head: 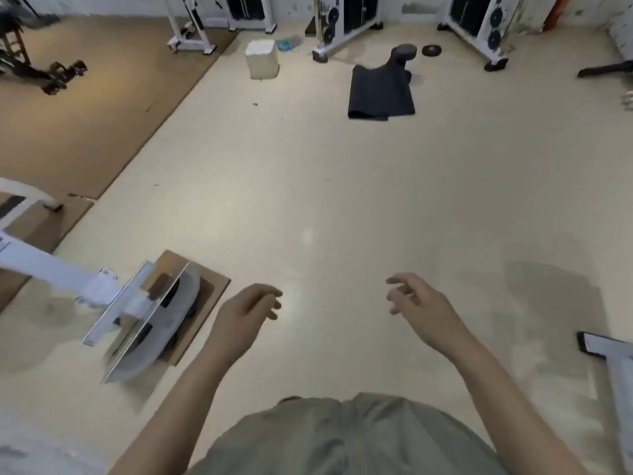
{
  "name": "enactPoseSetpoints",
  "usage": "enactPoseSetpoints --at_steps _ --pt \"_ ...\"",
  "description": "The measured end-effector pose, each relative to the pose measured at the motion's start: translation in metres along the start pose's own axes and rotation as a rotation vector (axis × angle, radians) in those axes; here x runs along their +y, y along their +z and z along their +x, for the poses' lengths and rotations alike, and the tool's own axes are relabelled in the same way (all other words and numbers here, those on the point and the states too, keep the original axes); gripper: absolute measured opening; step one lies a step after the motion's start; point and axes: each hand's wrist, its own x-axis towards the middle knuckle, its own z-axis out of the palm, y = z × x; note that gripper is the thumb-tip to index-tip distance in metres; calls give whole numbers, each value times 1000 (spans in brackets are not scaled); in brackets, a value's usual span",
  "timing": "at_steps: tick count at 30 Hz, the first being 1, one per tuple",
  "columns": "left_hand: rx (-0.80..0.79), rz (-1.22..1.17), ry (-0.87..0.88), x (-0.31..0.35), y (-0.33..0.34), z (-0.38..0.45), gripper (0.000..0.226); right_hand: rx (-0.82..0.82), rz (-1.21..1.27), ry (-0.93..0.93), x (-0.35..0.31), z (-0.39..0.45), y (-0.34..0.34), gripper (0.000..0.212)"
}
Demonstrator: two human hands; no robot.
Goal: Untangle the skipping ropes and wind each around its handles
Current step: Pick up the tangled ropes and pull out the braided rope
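No skipping rope shows anywhere in the head view. My left hand [245, 311] hangs over the pale floor at lower centre, fingers loosely curled and apart, holding nothing. My right hand [416, 301] is held out at the same height to the right, fingers spread and empty. Both forearms reach forward from my grey-green shirt at the bottom edge.
A white machine foot [137, 313] on a brown board lies just left of my left hand. Another white frame end [613, 358] sits at the lower right. Farther off are a dark folded mat [380, 94], a white box [262, 60], weight machines [346, 22] and brown matting [85, 108].
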Motion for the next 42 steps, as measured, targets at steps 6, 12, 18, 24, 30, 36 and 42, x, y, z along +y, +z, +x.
enactPoseSetpoints --at_steps 6,12,18,24,30,36,42 --pt "5 -90 31 -1 2 28 20 -57 164 -111 -41 34 32 21" --pt "35 -179 -77 -38 -20 101 24 -203 133 -106 -81 136 71 20" --pt "67 -236 -171 -50 -85 228 23 -270 71 -67 -164 283 106 20" --pt "28 -234 -116 -8 -153 381 20 -254 78 -40 -219 403 110 17" --pt "-8 -249 -43 46 -182 560 15 -171 118 41 -234 542 96 17" --pt "-38 -248 -101 88 -211 751 14 -137 146 148 -266 734 75 17" --pt "17 -286 -242 117 -269 904 17 -226 105 95 -355 938 76 18"
